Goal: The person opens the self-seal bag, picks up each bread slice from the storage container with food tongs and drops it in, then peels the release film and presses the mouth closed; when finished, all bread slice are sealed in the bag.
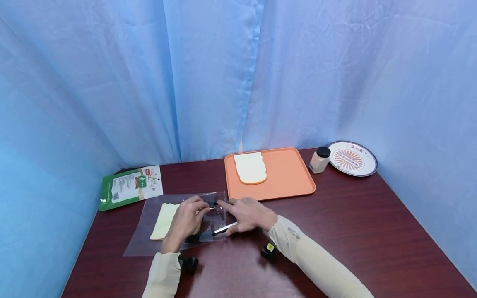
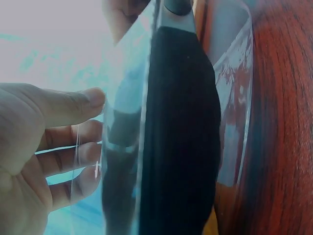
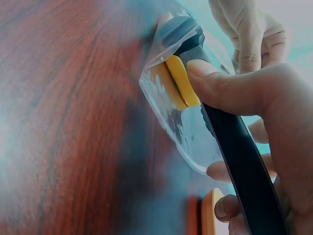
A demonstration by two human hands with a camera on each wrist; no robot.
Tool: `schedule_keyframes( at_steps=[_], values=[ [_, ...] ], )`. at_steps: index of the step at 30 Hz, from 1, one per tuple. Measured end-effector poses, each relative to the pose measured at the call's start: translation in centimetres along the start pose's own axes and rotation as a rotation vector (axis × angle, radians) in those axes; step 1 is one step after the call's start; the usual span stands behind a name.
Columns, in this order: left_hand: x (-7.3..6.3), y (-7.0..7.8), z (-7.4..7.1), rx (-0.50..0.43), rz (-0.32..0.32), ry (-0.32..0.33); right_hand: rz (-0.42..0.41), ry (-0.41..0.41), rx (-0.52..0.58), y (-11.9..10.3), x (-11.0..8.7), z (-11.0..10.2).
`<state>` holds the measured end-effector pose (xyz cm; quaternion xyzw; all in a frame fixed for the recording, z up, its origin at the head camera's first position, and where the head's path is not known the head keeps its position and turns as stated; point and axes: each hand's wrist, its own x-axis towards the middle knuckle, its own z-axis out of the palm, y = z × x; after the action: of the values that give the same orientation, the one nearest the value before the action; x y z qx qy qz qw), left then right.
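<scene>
Left hand [image 1: 185,221] pinches clear plastic bag [image 1: 143,240], near-left of orange rectangular tray [image 1: 288,174]; right hand [image 1: 249,214] grips long black bar [image 3: 244,166]; cream bread-shaped slice [image 1: 163,222] in or under bag, can't tell.

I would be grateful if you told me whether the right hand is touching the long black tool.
Touching: the right wrist view shows the right hand's thumb pressed against the long black tool.

Two bread slices [image 1: 164,221], one tray [image 1: 287,174]
</scene>
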<state>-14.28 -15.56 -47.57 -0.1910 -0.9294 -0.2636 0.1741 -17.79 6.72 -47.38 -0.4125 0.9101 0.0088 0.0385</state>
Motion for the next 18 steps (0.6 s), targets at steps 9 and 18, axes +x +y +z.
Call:
schedule_keyframes(
  at_steps=[9,18],
  values=[
    [0.0,0.0,0.1,0.005,0.005,0.029,0.008,0.034,0.008,1.1,-1.5,-0.5],
    [0.1,-0.1,0.2,-0.011,0.008,0.050,0.011,0.105,0.000,2.9,-3.9,-0.8]
  ],
)
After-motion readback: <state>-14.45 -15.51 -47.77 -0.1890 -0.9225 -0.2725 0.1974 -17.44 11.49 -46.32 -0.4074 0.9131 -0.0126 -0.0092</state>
